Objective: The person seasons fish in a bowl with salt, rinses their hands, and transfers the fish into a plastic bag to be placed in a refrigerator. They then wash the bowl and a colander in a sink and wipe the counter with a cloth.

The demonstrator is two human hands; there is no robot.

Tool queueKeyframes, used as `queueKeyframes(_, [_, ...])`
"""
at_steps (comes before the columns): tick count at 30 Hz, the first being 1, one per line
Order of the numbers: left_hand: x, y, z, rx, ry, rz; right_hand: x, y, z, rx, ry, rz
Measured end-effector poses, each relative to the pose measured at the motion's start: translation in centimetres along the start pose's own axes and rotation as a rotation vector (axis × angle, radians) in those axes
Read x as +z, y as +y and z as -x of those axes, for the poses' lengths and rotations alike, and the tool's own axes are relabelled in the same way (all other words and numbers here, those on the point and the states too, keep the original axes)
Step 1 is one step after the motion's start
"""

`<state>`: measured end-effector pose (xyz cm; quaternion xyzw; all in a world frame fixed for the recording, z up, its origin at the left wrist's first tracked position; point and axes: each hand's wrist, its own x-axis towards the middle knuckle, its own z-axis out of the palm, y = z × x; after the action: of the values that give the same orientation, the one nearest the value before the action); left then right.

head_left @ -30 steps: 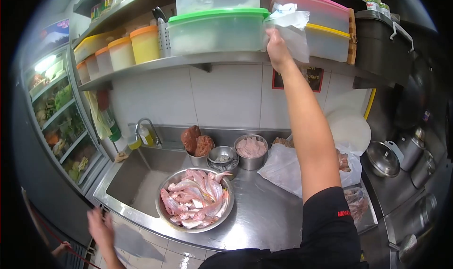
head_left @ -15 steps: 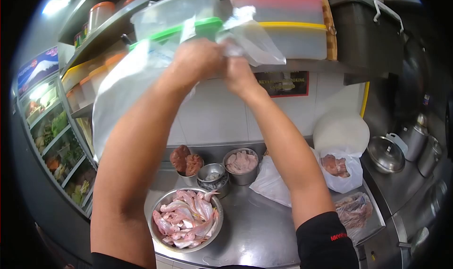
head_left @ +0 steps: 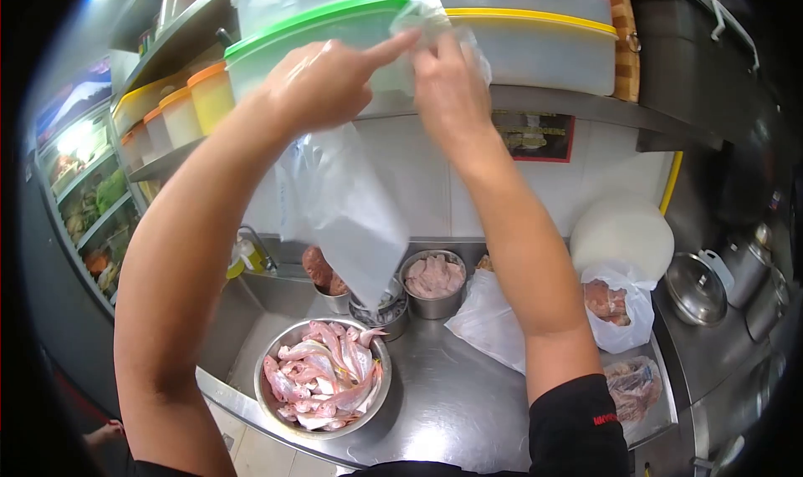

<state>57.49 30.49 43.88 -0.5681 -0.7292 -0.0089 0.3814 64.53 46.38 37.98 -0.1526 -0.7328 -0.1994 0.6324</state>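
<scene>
Both hands are raised in front of the shelf. My left hand has its index finger stretched out toward the top of a thin plastic bag, with the other fingers curled; nothing shows in its palm. My right hand is closed, pinching the bag's gathered top. The white bag hangs below my left hand, its lower tip in front of a small steel bowl. Below my arms, a large steel bowl holds several pink fish. A steel pot of pale meat stands behind it.
A sink lies at the left. Bagged meat and a white plastic bag rest on the right of the counter. Above, the shelf holds a green-lidded box and a yellow-lidded box. A lidded pot stands far right.
The wide-spread bag has swung in from the left and now hangs narrow in the middle. My hands have moved slightly apart, and the view has shifted, showing the sink.
</scene>
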Motion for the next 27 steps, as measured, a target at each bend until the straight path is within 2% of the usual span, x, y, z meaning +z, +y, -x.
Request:
queueKeyframes(2, [0.9, -1.6, 2.0, 0.016, 0.0, -0.049, -0.6, -1.2, -2.5, 0.054, -0.195, 0.153])
queueKeyframes(4, [3.1, -3.7, 4.1, 0.027, 0.043, -0.061, -0.1, -1.4, -4.2, 0.069, -0.254, 0.146])
queueKeyframes(5, [3.3, -4.1, 5.2, -0.031, 0.032, -0.06, 0.4, -1.4, -5.0, 0.07, -0.285, 0.145])
queueKeyframes(7, [3.8, -5.5, 6.7, -0.075, 0.01, -0.028, 2.6, 0.5, -5.5, 0.071, -0.201, 0.018])
queueKeyframes(8, [3.7, -5.9, 7.5, -0.097, 0.006, -0.011, 1.0, -1.1, -5.5, 0.07, -0.154, -0.042])
queueKeyframes(9, [3.5, -6.2, 8.6, -0.084, 0.038, 0.022, -1.2, -2.0, -4.7, 0.336, -0.332, -0.279])
queueKeyframes(12, [1.5, -6.5, 11.3, -0.087, -0.015, 0.041, -0.4, -2.6, -1.7, 0.445, -0.123, -0.592])
queueKeyframes(13, [0.6, -6.5, 12.5, -0.093, -0.015, 0.03, 0.2, -3.1, -0.2, 0.299, -0.009, -0.486])
queueKeyframes(16, [-1.4, -7.8, 15.3, -0.101, 0.02, 0.009, 1.8, -3.2, 1.9, 0.181, 0.295, -0.464])
queueKeyframes(18, [-1.9, -9.7, 17.6, -0.11, 0.085, 0.01, 1.0, -3.8, 2.7, 0.191, 0.302, -0.496])
queueKeyframes(19, [-2.6, -10.3, 18.7, -0.199, 0.08, 0.068, 0.8, -4.1, 3.2, 0.189, 0.323, -0.524])
queueKeyframes(22, [-2.0, -13.4, 22.0, -0.321, 0.188, 0.2, -2.4, -7.9, 4.8, 0.025, 0.447, -0.258])
queueKeyframes(23, [-2.2, -13.9, 22.9, -0.431, 0.125, 0.231, -3.6, -10.5, 5.7, 0.039, 0.398, -0.365])
queueKeyframes(24, [-1.7, -14.8, 24.0, -0.44, 0.111, 0.303, -5.3, -14.0, 6.6, 0.085, 0.262, -0.594])
queueKeyframes(27, [-0.4, -15.6, 27.5, -0.614, 0.012, 0.445, -8.4, -23.5, 8.6, -0.179, 0.023, -0.973])
